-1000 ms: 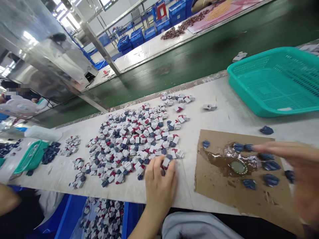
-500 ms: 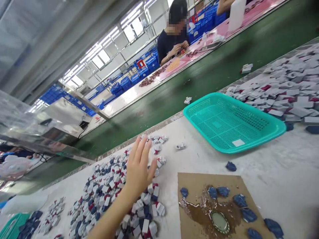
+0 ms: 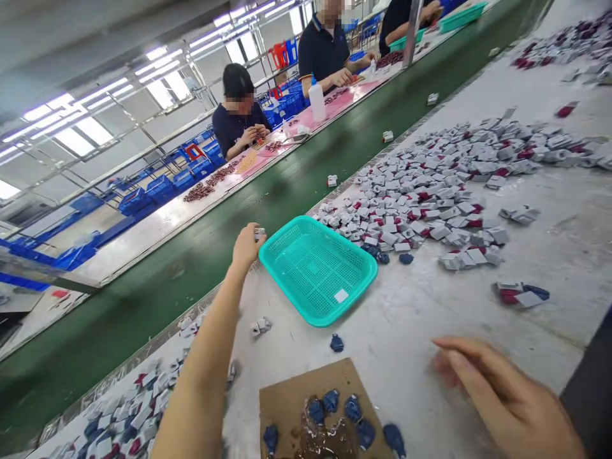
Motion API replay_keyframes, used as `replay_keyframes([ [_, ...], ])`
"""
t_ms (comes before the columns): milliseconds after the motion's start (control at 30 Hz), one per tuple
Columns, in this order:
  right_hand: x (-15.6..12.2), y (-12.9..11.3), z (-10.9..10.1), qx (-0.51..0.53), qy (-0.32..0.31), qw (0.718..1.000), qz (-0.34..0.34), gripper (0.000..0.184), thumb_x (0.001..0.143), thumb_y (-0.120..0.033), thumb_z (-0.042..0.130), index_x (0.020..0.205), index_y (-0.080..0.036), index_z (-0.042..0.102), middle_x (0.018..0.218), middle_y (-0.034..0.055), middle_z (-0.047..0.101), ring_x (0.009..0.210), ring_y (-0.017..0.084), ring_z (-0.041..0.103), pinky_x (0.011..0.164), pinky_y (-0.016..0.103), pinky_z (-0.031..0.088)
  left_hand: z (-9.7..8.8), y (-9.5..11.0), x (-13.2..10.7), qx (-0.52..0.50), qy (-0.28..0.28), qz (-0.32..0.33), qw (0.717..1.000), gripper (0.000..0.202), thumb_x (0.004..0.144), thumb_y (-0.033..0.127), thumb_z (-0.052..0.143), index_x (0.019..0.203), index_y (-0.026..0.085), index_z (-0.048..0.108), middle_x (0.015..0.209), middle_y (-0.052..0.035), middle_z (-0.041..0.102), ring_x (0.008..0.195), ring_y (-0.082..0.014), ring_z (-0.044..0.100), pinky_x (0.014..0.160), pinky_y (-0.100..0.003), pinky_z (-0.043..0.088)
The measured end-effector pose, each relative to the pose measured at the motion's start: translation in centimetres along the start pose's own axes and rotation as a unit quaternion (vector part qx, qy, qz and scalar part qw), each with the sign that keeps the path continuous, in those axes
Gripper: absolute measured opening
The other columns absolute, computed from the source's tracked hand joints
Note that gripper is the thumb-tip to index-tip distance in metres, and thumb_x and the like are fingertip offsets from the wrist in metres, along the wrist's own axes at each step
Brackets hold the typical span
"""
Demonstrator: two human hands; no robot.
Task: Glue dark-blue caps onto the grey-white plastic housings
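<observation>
My left hand (image 3: 245, 247) reaches far over the bench to the belt's edge, fingers closed on a small grey-white block piece (image 3: 259, 234). It is just left of the turquoise plastic basket (image 3: 313, 268), whose mesh bottom shows, with a white label inside. At the lower right, my right hand (image 3: 511, 392) hovers over the bench, fingers loosely extended and slightly blurred, with nothing visible in them. Between the hands lies a brown board (image 3: 282, 398) with a wet brown smear and several dark blue moulded pieces (image 3: 352, 408). Another dark blue piece (image 3: 336, 343) lies above the board.
Grey-white and dark red pieces (image 3: 430, 185) are heaped right of the basket; a mixed heap (image 3: 129, 414) lies at lower left. A green conveyor belt (image 3: 191, 261) runs diagonally beyond the bench, carrying a few pieces. Across it, co-workers (image 3: 241, 118) sit at a pink-topped bench.
The view has swung right. My left hand has moved from above the mixed heap to beside the basket and closed on a grey-white piece. My right hand has come into view.
</observation>
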State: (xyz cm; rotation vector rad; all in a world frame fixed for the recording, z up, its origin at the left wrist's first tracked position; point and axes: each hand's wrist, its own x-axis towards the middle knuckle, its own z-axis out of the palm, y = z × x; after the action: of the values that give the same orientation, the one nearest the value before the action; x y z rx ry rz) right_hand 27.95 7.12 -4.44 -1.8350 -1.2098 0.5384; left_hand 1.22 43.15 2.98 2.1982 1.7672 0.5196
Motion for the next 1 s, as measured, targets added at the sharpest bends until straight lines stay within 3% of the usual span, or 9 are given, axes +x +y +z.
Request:
replay_keyframes([
  [67, 4.1, -1.4, -0.6, -0.079, 0.007, 0.996, -0.037, 0.044, 0.094, -0.063, 0.046, 0.104, -0.026, 0.068, 0.079, 0.0039, 0.073, 0.064, 0.022, 0.069, 0.057, 0.032, 0.053, -1.7, -0.7, -2.2, -0.027, 0.033, -0.042, 0.998, 0.025, 0.093, 0.028, 0.066, 0.115, 0.015, 0.063, 0.121, -0.0091, 0.064, 0.110, -0.0252, 0.062, 0.094, -0.046, 0.052],
  [133, 8.7, -2.6, -0.6, -0.152, -0.023, 0.985, -0.075, 0.047, 0.094, -0.059, 0.042, 0.106, -0.023, 0.069, 0.084, 0.0065, 0.072, 0.065, 0.022, 0.066, 0.061, 0.034, 0.051, -3.7, -1.3, -5.7, -0.065, 0.054, -0.091, 0.992, 0.013, 0.091, 0.022, 0.063, 0.101, 0.015, 0.061, 0.099, -0.0047, 0.065, 0.092, -0.0206, 0.062, 0.081, -0.037, 0.052],
  [233, 14.3, -3.4, 0.7, -0.204, -0.062, 0.972, -0.096, 0.032, 0.094, -0.039, 0.048, 0.107, -0.020, 0.071, 0.103, 0.0106, 0.073, 0.081, 0.024, 0.067, 0.068, 0.035, 0.049, -6.4, -1.8, -13.0, -0.156, 0.053, -0.164, 0.972, 0.007, 0.088, 0.026, 0.056, 0.090, 0.019, 0.053, 0.063, 0.0054, 0.050, 0.058, -0.0139, 0.049, 0.056, -0.025, 0.040],
  [333, 16.6, -3.5, 2.5, -0.265, -0.083, 0.955, -0.102, 0.023, 0.096, -0.029, 0.052, 0.098, -0.015, 0.070, 0.101, 0.0113, 0.070, 0.084, 0.021, 0.064, 0.072, 0.034, 0.049, -8.0, -1.4, -21.4, -0.260, 0.038, -0.226, 0.938, 0.025, 0.082, 0.045, 0.058, 0.085, 0.022, 0.048, 0.053, 0.0092, 0.041, 0.045, -0.0099, 0.036, 0.044, -0.020, 0.026],
  [433, 16.0, -3.5, 2.9, -0.298, -0.089, 0.943, -0.115, 0.020, 0.099, -0.031, 0.055, 0.099, -0.014, 0.066, 0.094, 0.0053, 0.065, 0.079, 0.015, 0.059, 0.072, 0.031, 0.049, -8.3, -1.1, -29.0, -0.356, 0.051, -0.276, 0.891, 0.040, 0.073, 0.056, 0.059, 0.089, 0.021, 0.051, 0.066, 0.0043, 0.052, 0.044, -0.0085, 0.038, 0.038, -0.018, 0.020],
  [600, 13.0, -3.7, 0.9, -0.274, -0.079, 0.943, -0.170, 0.025, 0.100, -0.034, 0.049, 0.102, -0.017, 0.068, 0.096, 0.0088, 0.063, 0.078, 0.016, 0.057, 0.066, 0.029, 0.042, -6.0, -1.3, -36.9, -0.576, 0.081, -0.330, 0.744, 0.048, 0.058, 0.040, 0.076, 0.096, 0.024, 0.051, 0.071, 0.0051, 0.057, 0.044, -0.0106, 0.046, 0.028, -0.015, 0.021],
  [800, 10.2, -4.2, 0.0, -0.194, -0.084, 0.962, -0.173, 0.018, 0.088, -0.033, 0.058, 0.081, -0.020, 0.069, 0.086, 0.0103, 0.068, 0.084, 0.024, 0.063, 0.075, 0.034, 0.042, -2.2, 2.1, -40.3, -0.681, 0.059, -0.317, 0.657, 0.045, 0.063, 0.040, 0.082, 0.094, 0.022, 0.055, 0.071, 0.0060, 0.056, 0.047, -0.0084, 0.051, 0.032, -0.013, 0.030],
  [933, 8.0, -5.0, 0.4, -0.141, -0.103, 0.974, -0.145, 0.008, 0.082, -0.027, 0.063, 0.084, -0.021, 0.066, 0.086, 0.0089, 0.069, 0.081, 0.022, 0.065, 0.076, 0.035, 0.046, -0.4, 3.9, -41.7, -0.707, 0.022, -0.287, 0.646, 0.043, 0.071, 0.047, 0.081, 0.100, 0.020, 0.064, 0.077, 0.0041, 0.057, 0.050, -0.0047, 0.048, 0.035, -0.010, 0.030],
  [1000, 6.3, -5.9, 0.7, -0.107, -0.130, 0.977, -0.129, 0.022, 0.080, -0.029, 0.064, 0.099, -0.020, 0.068, 0.089, 0.0102, 0.070, 0.077, 0.022, 0.068, 0.072, 0.034, 0.049, 0.2, 4.1, -42.3, -0.713, 0.002, -0.272, 0.647, 0.047, 0.073, 0.050, 0.083, 0.105, 0.019, 0.067, 0.075, 0.0042, 0.055, 0.050, -0.0038, 0.045, 0.035, -0.009, 0.028],
])
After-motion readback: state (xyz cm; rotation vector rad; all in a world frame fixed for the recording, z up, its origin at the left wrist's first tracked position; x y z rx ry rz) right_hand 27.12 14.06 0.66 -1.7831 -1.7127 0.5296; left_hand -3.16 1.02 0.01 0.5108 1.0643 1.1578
